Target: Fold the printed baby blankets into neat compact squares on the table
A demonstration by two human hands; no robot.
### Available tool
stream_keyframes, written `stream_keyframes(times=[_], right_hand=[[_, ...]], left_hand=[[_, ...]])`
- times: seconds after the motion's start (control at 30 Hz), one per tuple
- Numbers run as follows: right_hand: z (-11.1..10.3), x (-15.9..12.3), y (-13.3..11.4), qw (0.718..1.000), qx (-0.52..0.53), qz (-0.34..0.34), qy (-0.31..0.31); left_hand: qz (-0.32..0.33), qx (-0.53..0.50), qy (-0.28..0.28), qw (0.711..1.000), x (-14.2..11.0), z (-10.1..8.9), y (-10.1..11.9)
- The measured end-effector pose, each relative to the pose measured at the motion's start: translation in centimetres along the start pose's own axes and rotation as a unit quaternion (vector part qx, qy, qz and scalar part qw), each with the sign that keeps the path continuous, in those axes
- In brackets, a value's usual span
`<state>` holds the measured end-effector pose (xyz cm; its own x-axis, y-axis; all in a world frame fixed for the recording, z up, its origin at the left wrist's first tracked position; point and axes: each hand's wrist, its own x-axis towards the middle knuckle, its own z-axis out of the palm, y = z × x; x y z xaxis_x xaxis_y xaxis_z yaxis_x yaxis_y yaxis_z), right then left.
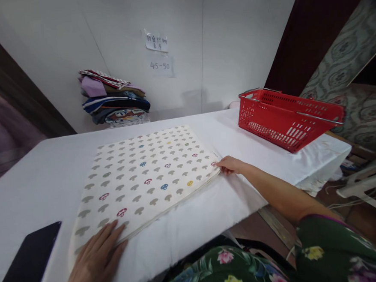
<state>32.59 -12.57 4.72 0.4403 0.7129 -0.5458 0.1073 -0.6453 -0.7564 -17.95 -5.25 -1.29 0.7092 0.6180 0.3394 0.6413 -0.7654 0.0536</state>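
your cloth [157, 169] lies flat on the table [246, 143], in the middle and a bit left, its mushroom print facing up. most of the laying out looks done: the sheet reads as a neat four-sided shape, and its top shows no big wrinkle. the near edge seems to show more than one layer, so i judge it is doubled, though how many layers there are i can't tell. what looks left is that near edge, since both your hands are at its ends and the layers there don't seem quite even. your left hand [96, 259] lies palm down over the near left corner, fingers close together and the thumb a little apart, pressing rather than gripping. your right hand [231, 164] pinches the near right corner between thumb and forefinger, the other fingers curled in. as for counts, you have one cloth under your two hands, one dark slab [27, 264] at the near left, one red basket [267, 120] at the far right, and one stack [116, 103] of folded fabrics at the far left, whose pieces overlap too much to number. two paper notes [156, 42] hang on the far wall [232, 35], one above the other.
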Motion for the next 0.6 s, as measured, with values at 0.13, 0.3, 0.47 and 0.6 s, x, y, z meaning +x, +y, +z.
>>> stream_keyframes(times=[0.13,0.3,0.47,0.6], right_hand=[[-0.08,0.04,-0.33,0.999,0.042,-0.008,-0.01],[-0.19,-0.12,0.0,0.997,0.072,0.013,-0.032],[0.04,-0.58,0.23,0.996,0.078,0.014,-0.047],[-0.07,-0.62,0.12,0.998,0.047,0.012,-0.028]], left_hand=[[0.005,0.001,0.004,1.0,0.13,-0.14,-0.04],[0.014,-0.011,0.005,1.0,0.17,-0.37,0.14],[0.008,-0.004,0.008,1.0,0.03,-0.14,-0.01],[0.02,0.004,0.015,1.0,-0.12,0.19,-0.2]])
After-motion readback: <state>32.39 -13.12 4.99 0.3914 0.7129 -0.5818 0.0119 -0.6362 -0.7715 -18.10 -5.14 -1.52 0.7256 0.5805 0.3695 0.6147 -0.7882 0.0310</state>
